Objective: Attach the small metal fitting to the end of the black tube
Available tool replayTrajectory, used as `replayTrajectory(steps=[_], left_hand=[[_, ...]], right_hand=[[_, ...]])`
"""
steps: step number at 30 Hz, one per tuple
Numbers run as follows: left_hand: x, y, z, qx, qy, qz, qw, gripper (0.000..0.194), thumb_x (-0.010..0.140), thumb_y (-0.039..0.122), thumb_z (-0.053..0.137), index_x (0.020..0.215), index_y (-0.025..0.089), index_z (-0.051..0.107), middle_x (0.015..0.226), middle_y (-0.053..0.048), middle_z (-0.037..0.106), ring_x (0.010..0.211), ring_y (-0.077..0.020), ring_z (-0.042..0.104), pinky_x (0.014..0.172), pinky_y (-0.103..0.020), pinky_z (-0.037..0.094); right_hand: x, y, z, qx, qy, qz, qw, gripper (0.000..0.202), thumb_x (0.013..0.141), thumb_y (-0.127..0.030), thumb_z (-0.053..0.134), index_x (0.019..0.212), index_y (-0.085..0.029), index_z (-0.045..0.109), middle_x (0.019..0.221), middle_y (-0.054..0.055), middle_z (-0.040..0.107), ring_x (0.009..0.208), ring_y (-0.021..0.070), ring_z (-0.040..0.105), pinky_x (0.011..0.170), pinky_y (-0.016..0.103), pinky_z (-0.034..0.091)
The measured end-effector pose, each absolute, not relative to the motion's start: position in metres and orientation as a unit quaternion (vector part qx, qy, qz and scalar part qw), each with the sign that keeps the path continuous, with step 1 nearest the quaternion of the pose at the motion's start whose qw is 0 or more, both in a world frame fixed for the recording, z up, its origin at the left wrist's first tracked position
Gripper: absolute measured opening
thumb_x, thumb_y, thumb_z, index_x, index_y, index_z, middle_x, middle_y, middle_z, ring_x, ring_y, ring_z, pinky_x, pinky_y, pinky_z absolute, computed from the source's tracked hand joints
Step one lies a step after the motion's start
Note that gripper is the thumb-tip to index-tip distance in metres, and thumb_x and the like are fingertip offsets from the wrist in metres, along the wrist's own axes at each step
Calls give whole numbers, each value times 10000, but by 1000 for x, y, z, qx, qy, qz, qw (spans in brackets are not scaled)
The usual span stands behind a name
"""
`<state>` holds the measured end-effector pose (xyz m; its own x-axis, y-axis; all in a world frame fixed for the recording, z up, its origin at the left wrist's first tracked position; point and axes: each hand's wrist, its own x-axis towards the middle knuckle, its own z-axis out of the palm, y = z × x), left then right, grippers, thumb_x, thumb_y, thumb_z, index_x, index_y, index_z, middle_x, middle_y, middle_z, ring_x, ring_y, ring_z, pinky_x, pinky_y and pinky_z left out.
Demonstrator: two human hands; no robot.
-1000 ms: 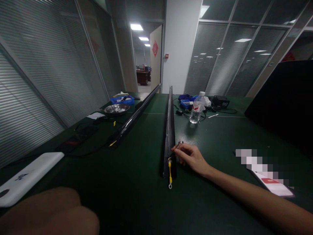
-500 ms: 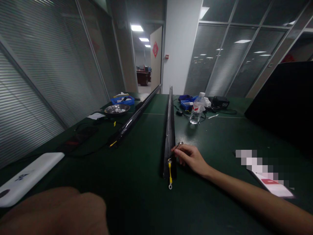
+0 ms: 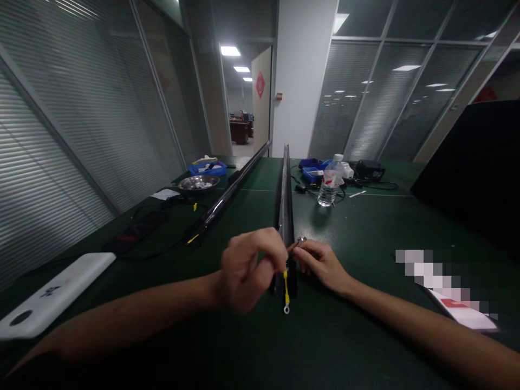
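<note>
A long dark channel-shaped rail [image 3: 286, 200] runs away from me along the table. From its near end sticks out a short yellow wire lead [image 3: 286, 284] tipped with a metal ring terminal. My left hand [image 3: 252, 268] is over the left side of this end, thumb and index finger bent together in a pinch; anything between the tips is hidden. On the rail's right side, my right hand [image 3: 319, 262] rests with its fingers closed on a small shiny metal piece [image 3: 301, 240]. That piece is too small to name.
A second dark rail [image 3: 231, 192] lies to the left. Farther back are a metal bowl [image 3: 199, 183], blue trays [image 3: 312, 174] and a water bottle [image 3: 328, 184]. A white case [image 3: 60, 295] lies at left, a black panel [image 3: 475, 168] stands at right.
My left hand has come up from the lower left to the rail's near end and pinched its fingers. My right hand keeps its place and grip. The view has shifted slightly.
</note>
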<state>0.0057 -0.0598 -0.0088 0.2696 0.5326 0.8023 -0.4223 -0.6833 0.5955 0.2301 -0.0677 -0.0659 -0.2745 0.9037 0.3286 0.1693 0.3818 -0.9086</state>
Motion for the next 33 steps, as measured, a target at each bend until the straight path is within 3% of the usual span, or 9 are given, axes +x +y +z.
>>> replayTrajectory(steps=[6,11,23,28,33], left_hand=[[6,1,-42,909,162,298,242,145,978,296,560,1040,183,626,1033,-64,673,1020,-235,586,1015,-404,400],[1,17,-49,945,120,208,223,179,1030,296,511,1057,188,652,1043,-46,703,1089,-227,604,1096,-415,265],[5,17,-52,948,101,190,235,194,1041,329,575,1011,183,698,991,-31,737,1044,-206,632,1063,-384,277],[6,17,-54,937,115,218,249,182,1025,290,600,965,188,738,995,-20,762,1009,-188,660,1042,-378,301],[6,18,-55,925,146,228,267,223,1028,337,604,990,202,778,1014,-28,783,1002,-194,673,1049,-377,320]], right_hand=[[228,-72,-61,-389,-720,339,465,352,1042,-495,596,942,-188,737,798,23,648,569,133,577,512,244,481],[229,-73,-63,-397,-729,316,460,346,1056,-479,577,971,-192,752,837,40,676,571,138,589,508,248,487],[229,-70,-65,-391,-717,357,454,354,1049,-492,586,1063,-187,766,896,53,705,583,136,603,518,252,498],[229,-73,-62,-412,-689,372,466,397,1053,-546,545,1067,-188,715,777,16,653,574,144,593,519,253,497],[232,-71,-66,-452,-648,335,513,457,1068,-588,478,846,-207,595,665,-16,583,526,139,554,496,251,443]])
